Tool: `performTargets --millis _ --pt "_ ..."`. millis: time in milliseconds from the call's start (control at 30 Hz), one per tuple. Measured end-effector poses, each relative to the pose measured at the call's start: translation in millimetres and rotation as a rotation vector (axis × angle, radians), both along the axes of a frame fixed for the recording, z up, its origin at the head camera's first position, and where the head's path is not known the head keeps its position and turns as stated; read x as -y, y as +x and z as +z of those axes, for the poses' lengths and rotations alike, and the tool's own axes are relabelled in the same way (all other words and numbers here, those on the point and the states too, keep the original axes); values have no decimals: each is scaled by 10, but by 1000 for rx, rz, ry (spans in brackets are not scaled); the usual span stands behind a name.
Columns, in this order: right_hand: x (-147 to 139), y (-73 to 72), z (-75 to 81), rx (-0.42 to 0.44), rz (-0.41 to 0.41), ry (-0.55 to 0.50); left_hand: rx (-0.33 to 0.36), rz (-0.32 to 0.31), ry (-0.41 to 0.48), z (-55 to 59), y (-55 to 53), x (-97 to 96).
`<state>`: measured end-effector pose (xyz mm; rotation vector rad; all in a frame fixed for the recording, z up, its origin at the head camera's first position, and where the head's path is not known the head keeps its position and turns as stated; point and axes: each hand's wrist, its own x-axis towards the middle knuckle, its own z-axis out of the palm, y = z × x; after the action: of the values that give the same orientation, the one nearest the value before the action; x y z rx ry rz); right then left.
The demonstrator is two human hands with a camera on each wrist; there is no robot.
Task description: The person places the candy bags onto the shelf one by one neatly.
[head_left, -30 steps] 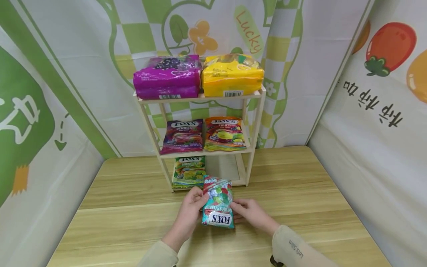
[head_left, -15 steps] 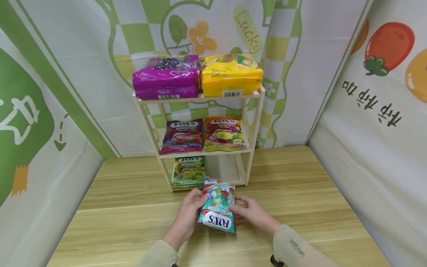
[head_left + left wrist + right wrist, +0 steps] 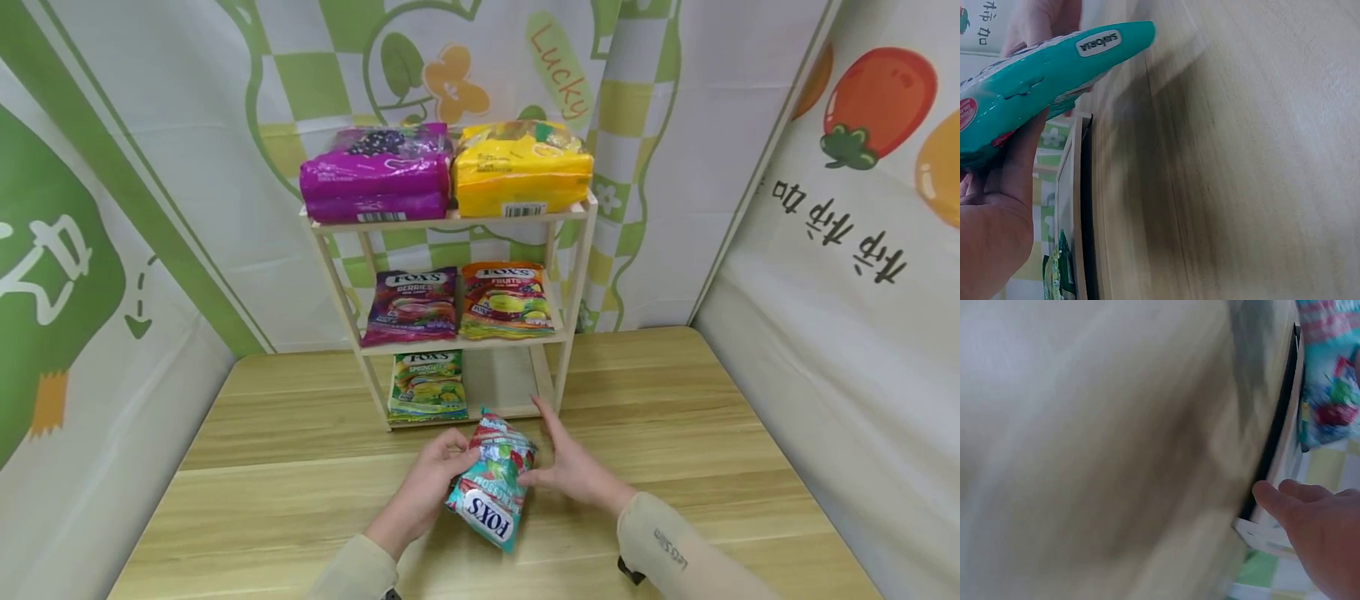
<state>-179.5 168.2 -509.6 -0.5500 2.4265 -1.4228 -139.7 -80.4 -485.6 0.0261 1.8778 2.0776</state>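
Note:
A teal and red FOX'S candy bag (image 3: 492, 487) is held above the table, its logo upside down in the head view. My left hand (image 3: 435, 475) grips its left edge, thumb on top and fingers beneath; the left wrist view shows the bag's teal side (image 3: 1035, 81) clear of the wood. On the other side, my right hand (image 3: 570, 467) has its fingers spread and extended toward the rack, with the thumb tip right at the bag's edge. In the right wrist view the right fingers (image 3: 1285, 503) are straight, apart from the bag.
A three-tier wooden rack (image 3: 442, 346) stands behind the hands. Purple (image 3: 375, 179) and yellow (image 3: 525, 175) bags fill its top; Berries (image 3: 412, 308) and Fruits (image 3: 506, 304) bags lie on the middle shelf. A green bag (image 3: 427, 387) lies at lower left, beside bare shelf (image 3: 501, 382).
The candy bag has tilted, its logo end swinging down and right. My right hand has loosened from its right edge, fingers now stretched forward; my left hand keeps its grip.

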Motion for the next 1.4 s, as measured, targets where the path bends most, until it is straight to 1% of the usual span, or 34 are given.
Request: performTargets --millis 100,200,300,400,500,600,700,800,833,933,1000,1100,1200,1300,1400 --pt "1 -40 76 -132 72 101 -18 -28 -43 13 -3 -18" --pt "2 -74 160 -297 158 208 -29 -44 -85 21 -10 -35" --pt "-2 -106 239 -465 228 316 -40 -61 -121 27 -16 -51" --pt "-14 -134 303 -602 294 385 -52 -80 -147 27 -19 -66" --pt "-27 -145 362 -702 357 410 -61 -99 -179 27 -18 -80" --pt "-29 -150 409 -793 400 435 -68 -118 -207 34 -16 -100" --pt "-20 -155 440 -885 415 461 -73 -133 -225 45 -14 -125" --pt "-7 -168 451 -947 419 463 -59 -145 -223 50 -8 -145" --pt "-3 -171 461 -953 421 454 -51 -147 -219 49 -7 -149" --pt "1 -185 478 -907 413 396 -33 -153 -203 42 0 -159" --pt "2 -186 502 -852 392 348 -30 -159 -194 38 2 -162" --pt "-1 -182 529 -738 362 277 -28 -164 -182 34 3 -165" --pt "-9 -178 549 -659 352 239 -21 -164 -167 30 -2 -162" --pt "-21 -189 553 -623 359 201 -19 -163 -155 20 -2 -153" --pt "-46 -201 557 -595 348 157 -19 -159 -135 4 -2 -127"
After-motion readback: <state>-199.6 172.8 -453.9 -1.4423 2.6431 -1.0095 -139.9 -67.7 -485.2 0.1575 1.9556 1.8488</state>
